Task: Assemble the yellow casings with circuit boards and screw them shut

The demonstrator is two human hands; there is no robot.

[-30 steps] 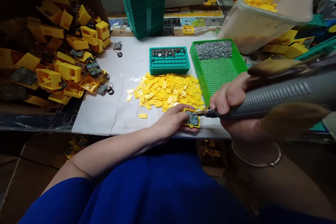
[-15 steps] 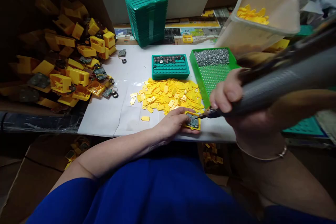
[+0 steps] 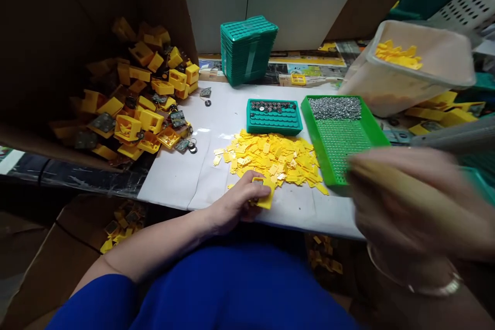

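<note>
My left hand [image 3: 242, 196] is closed around a small yellow plastic casing [image 3: 266, 200] at the table's front edge, the thumb pressed on it. A bit of grey shows in an opening of the casing. My right hand [image 3: 410, 201] is smeared by motion over the lower right corner of the green screw tray [image 3: 340, 144]. Just above this hand lies the blurred grey barrel of a power screwdriver [image 3: 452, 136]; whether the fingers grip it cannot be made out. A heap of flat yellow plastic pieces [image 3: 276, 160] lies beyond my left hand.
Silver screws [image 3: 336, 108] fill the tray's far end. A teal tray [image 3: 274, 122] holds small dark round parts, with a stack of teal trays [image 3: 247, 54] behind it. Yellow housings [image 3: 149, 121] spill from a carton at left. A translucent bin [image 3: 425, 67] stands at right.
The screwdriver tip has left the casing, and my right hand has moved away to the right. My left hand has turned the casing. The whole view has shifted.
</note>
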